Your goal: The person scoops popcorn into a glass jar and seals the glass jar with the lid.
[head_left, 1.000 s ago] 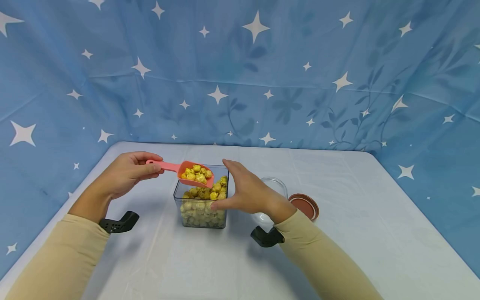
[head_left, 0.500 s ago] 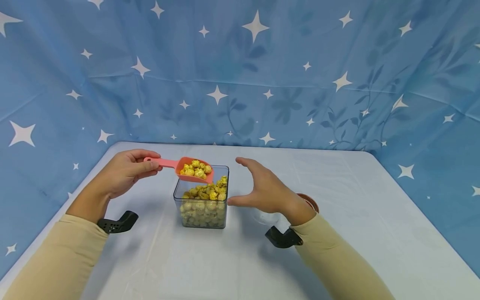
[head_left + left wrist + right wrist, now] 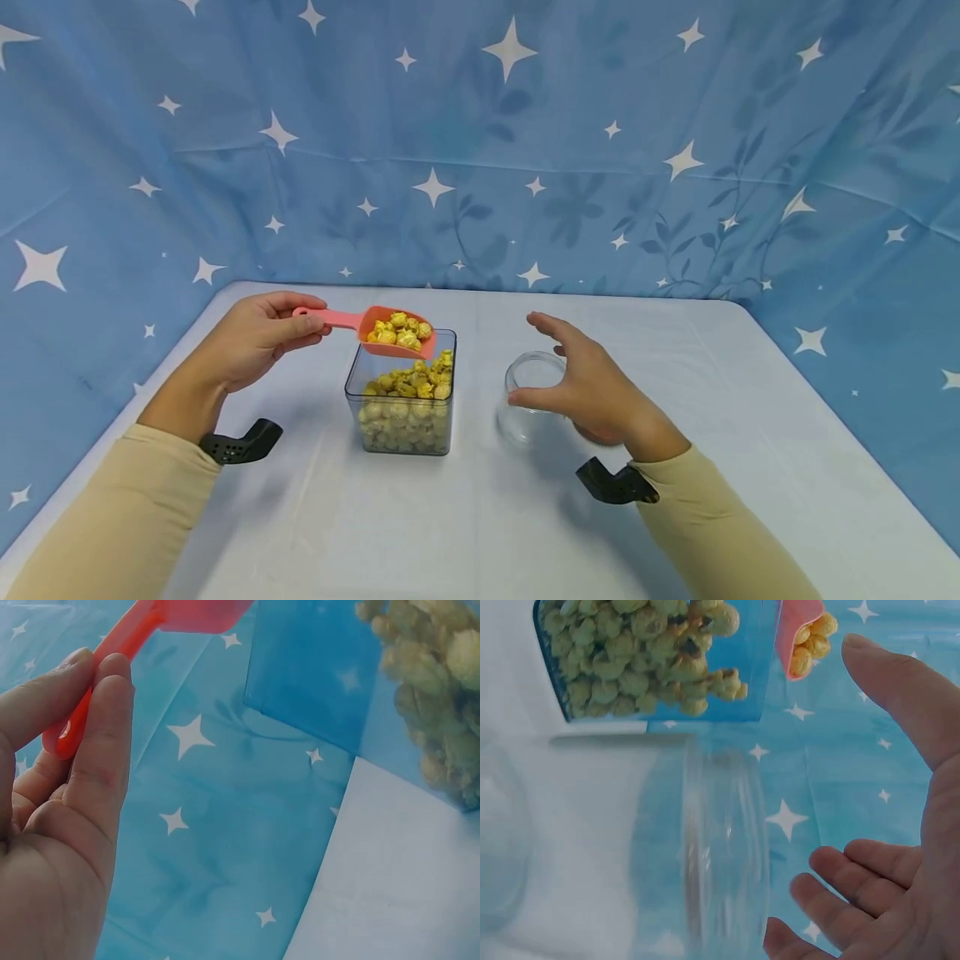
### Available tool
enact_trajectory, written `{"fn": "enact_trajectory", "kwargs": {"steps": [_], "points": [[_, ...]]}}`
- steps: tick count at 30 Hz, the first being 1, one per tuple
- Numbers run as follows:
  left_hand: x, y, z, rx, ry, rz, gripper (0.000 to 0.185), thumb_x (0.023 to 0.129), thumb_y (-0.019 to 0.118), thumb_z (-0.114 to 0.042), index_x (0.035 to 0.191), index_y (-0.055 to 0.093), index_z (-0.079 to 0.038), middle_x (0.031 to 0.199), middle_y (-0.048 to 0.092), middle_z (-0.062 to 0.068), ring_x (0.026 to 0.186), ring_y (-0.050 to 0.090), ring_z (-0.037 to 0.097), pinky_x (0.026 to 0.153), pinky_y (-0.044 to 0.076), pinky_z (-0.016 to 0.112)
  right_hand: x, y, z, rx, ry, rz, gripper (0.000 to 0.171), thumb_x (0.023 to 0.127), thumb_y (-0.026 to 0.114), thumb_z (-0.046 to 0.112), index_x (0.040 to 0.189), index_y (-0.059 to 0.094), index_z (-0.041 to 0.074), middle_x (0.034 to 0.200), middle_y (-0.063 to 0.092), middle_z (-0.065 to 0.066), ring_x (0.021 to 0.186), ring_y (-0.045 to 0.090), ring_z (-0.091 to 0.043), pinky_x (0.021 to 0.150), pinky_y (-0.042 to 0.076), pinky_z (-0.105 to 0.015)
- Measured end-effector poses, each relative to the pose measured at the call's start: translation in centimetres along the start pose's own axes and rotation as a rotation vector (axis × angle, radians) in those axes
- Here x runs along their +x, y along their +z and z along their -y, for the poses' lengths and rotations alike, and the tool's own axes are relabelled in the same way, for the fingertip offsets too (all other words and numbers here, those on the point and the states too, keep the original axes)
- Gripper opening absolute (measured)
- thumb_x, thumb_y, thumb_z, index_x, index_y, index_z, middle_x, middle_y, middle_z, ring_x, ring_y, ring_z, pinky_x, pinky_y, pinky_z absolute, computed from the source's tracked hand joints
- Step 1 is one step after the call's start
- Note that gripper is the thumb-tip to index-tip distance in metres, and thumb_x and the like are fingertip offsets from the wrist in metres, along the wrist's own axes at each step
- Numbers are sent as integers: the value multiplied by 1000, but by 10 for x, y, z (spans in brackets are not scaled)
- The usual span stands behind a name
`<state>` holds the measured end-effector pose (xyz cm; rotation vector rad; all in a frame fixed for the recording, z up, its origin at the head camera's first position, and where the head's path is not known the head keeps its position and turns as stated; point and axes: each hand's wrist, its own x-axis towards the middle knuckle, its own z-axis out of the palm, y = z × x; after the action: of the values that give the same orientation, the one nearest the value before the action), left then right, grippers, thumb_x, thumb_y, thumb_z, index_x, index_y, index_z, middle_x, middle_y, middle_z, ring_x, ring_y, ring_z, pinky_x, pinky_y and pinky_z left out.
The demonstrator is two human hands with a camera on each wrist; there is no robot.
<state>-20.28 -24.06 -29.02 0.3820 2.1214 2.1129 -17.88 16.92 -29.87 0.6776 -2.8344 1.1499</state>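
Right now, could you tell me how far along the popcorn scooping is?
Done: the pink scoop, held by the left hand, is loaded above the square container. In hand: the right hand reaches around the glass jar, not clearly gripping. Left: the jar looks empty.

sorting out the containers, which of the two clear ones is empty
The round clear glass jar beside the open right hand is empty; the square clear plastic tub left of it holds yellow popcorn.
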Motion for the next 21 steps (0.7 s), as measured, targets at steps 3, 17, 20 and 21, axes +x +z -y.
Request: {"fn": "enact_trajectory", "kwargs": {"steps": [3, 17, 20, 21], "points": [[0, 3, -2, -21, 12, 7, 15, 99, 62, -2, 103, 71, -13, 95, 69, 3, 89, 70, 13, 83, 56, 24, -7, -4, -8, -33, 34, 2, 108, 72, 90, 46, 157, 31, 17, 159, 33, -6, 130, 48, -41, 102, 45, -55], [6, 26, -2, -36, 21, 30, 16, 98, 62, -1, 102, 72, -12, 94, 69, 3, 90, 70, 14, 84, 56, 25, -30, 6, -46, 153, 125, -22, 106, 73, 92, 24, 155, 28, 0, 151, 41, -19, 107, 61, -32, 92, 53, -52], [8, 33, -1, -11, 13, 30, 14, 99, 62, -1, 105, 71, -10, 95, 68, 3, 90, 69, 13, 85, 56, 25, -30, 11, -48, 146, 123, -27, 104, 75, 90, 22, 154, 27, -3, 148, 45, -19, 109, 62, -32, 91, 54, -50], [9, 34, -1, 3, 11, 29, 13, 99, 62, -1, 107, 70, -7, 96, 68, 3, 91, 69, 13, 85, 56, 25, -30, 13, -48, 133, 118, -31, 103, 76, 90, 22, 154, 27, -4, 147, 46, -19, 110, 63, -32, 91, 54, -49]]}}
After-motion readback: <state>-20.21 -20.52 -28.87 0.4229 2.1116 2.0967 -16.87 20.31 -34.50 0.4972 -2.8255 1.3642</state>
